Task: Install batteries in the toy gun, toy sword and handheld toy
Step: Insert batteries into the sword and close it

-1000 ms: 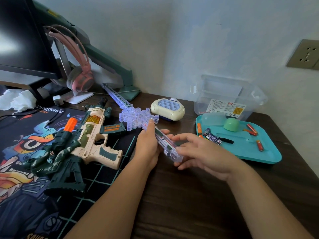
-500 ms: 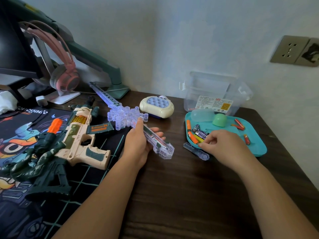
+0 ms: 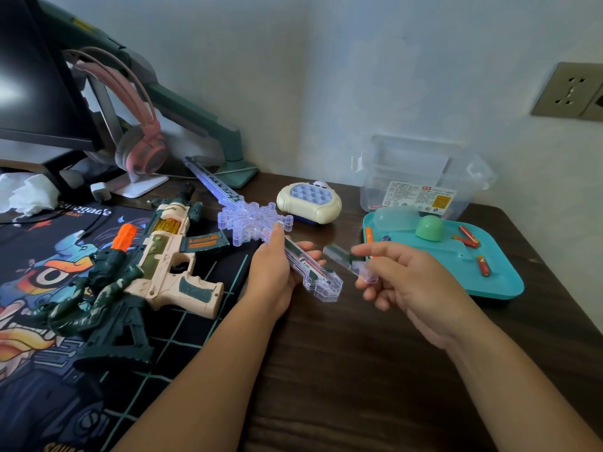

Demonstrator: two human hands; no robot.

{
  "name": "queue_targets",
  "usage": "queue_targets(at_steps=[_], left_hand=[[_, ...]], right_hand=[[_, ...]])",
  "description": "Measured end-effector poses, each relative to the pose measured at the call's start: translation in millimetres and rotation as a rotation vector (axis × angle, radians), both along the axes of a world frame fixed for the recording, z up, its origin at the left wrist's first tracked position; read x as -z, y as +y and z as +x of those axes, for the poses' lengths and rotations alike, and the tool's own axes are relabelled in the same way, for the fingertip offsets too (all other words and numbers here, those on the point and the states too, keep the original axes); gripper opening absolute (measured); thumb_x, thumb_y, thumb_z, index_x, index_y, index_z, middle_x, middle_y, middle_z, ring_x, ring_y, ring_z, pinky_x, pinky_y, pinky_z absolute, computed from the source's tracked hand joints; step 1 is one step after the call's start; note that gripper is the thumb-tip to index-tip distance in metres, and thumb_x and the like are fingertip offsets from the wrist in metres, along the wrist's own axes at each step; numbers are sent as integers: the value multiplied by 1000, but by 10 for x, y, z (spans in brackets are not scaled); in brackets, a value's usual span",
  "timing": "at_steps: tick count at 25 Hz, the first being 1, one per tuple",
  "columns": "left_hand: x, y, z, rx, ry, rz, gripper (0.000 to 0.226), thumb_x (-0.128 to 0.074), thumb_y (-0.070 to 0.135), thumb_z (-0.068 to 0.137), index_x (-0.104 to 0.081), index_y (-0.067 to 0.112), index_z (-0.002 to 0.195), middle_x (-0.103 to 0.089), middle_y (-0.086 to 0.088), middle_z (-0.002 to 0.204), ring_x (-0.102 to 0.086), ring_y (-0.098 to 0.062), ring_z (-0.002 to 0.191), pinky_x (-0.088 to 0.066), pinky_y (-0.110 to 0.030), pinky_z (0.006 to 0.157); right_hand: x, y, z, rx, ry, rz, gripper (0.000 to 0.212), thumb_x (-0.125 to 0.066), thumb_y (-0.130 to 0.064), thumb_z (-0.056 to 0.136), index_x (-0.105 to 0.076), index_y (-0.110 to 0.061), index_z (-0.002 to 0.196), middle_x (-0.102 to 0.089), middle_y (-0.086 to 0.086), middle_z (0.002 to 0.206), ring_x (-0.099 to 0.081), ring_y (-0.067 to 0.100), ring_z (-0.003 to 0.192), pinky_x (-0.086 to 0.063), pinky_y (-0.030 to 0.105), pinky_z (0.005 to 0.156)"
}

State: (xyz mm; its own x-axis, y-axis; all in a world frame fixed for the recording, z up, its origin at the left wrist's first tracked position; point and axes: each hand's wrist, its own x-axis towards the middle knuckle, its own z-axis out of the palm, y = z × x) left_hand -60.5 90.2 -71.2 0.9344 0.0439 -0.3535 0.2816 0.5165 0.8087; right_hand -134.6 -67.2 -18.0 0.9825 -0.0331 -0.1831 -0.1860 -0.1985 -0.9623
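L hand (image 3: 272, 269): I log it wrapped round the hilt of the toy sword (image 3: 251, 218), thumb along the top. Blade runs back-left across the desk (image 3: 359, 370) twd the wall.
R hand (image 3: 411, 282): thumb & fingers pinch a clear cover strip (image 3: 349, 261), held just right of the hilt and apart from it. Strip is blurred, so I can't read detail.
Toy gun (image 3: 163, 256): flat on the printed mat (image 3: 49, 321), left of the sword.
Handheld toy (image 3: 309, 203): just behind the sword guard.
Teal tray (image 3: 496, 282): right side, w/ loose batteries (image 3: 484, 265) in it. Clear box (image 3: 424, 171) behind it.
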Motion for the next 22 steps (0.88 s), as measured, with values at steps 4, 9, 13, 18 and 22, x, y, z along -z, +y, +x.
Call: queue_targets(at_steps=[4,9,13,18,22], left_hand=[[11,-7,11,-20,-12,-4,47,-41,39,105,-53,-5,115,-67,-15,82,-70,-18,57,-61,-36,59],[-45,-20,-34,-26,-1,-12,44,-41,38,105,-55,-1,90,-64,-16,82,-66,-23,64,-61,-37,57],[-80,-18,-66,-35,-20,-10,42,-40,37,106,-53,4,84,-64,-16,82,-66,-25,69,-60,-38,62],[-91,-10,-75,-28,-15,-1,42,-40,37,106,-53,4,84,-63,-15,80,-66,-24,65,-61,-36,58],[-85,-35,-86,-20,-21,14,45,-40,37,106,-54,3,80,-63,-13,70,-65,-22,56,-59,-39,61]], right_hand=[[-18,62,-48,-77,35,-79,22,-57,1,85,-70,-13,96,-71,9,71,-55,12,52,-41,21,44],[-53,57,-72,-135,80,-65,30,-54,1,87,-72,-20,100,-69,10,67,-54,11,50,-41,19,42],[-65,40,-88,-164,92,-54,25,-55,-1,89,-71,-16,101,-70,12,67,-56,12,49,-41,19,41],[10,63,-54,-164,93,-81,16,-63,-11,89,-68,-17,103,-71,13,69,-58,14,50,-42,20,41],[201,182,32,-46,118,-14,28,-67,-27,88,-54,-14,109,-67,9,62,-56,16,47,-39,23,38]])
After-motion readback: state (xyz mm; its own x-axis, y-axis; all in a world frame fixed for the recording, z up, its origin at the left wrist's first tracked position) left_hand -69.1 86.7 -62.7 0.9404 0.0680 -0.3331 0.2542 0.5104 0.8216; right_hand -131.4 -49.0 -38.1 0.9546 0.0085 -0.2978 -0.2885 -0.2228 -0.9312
